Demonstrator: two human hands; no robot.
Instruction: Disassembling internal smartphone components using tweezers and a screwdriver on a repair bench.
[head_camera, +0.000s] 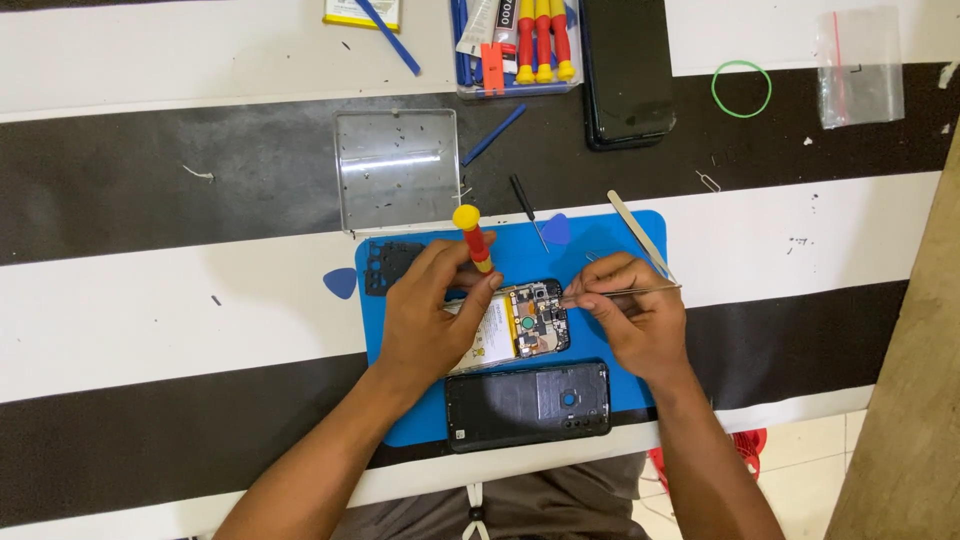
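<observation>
An opened phone (525, 325) lies on a blue work mat (590, 240), its circuit board and battery exposed. My left hand (430, 315) rests on the phone's left part and holds a red and yellow screwdriver (472, 238) upright. My right hand (635, 315) grips metal tweezers (625, 292) whose tips point left at the top of the board. The phone's black back cover (528, 403) lies just below, near the mat's front edge.
A clear plastic lid (397, 168) with several tiny screws sits behind the mat. A tray of screwdrivers (520, 45), a dark phone (628, 75), blue pry tools (493, 135), a green rubber band (741, 89), a plastic bag (860, 68) and blue picks (340, 283) lie around.
</observation>
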